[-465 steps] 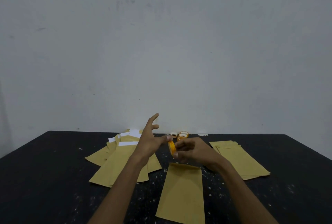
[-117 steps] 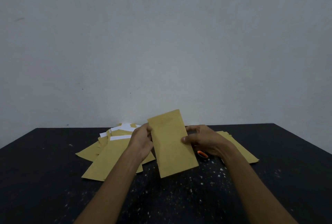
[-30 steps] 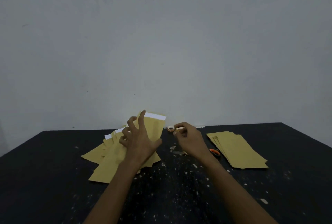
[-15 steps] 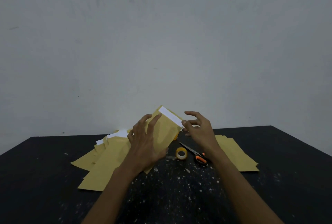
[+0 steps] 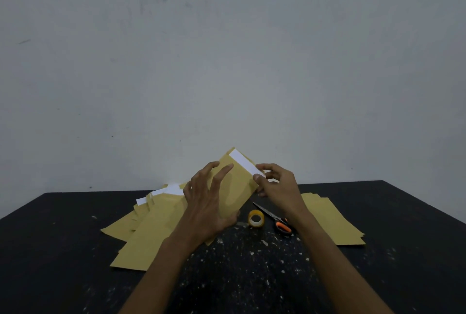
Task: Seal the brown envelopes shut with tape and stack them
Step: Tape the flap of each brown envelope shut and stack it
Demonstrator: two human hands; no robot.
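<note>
I hold a brown envelope [image 5: 238,182] tilted up above the black table [image 5: 63,250], its white flap strip at the top. My left hand [image 5: 206,205] holds it from the near side, thumb at its lower edge and fingers spread over its face. My right hand [image 5: 277,185] pinches the right end of the white strip between thumb and forefinger. A pile of open envelopes [image 5: 146,228] with white strips lies at the left. A flat stack of envelopes [image 5: 332,223] lies at the right.
A roll of yellowish tape [image 5: 256,218] and orange-handled scissors [image 5: 276,221] lie on the table between the pile and the stack, just under my right hand. White flecks speckle the tabletop. A plain grey wall stands behind the table.
My right hand has closed its thumb and forefinger on the end of the white strip, where half a second ago its fingers were spread beside it. The envelope stays raised in my left hand.
</note>
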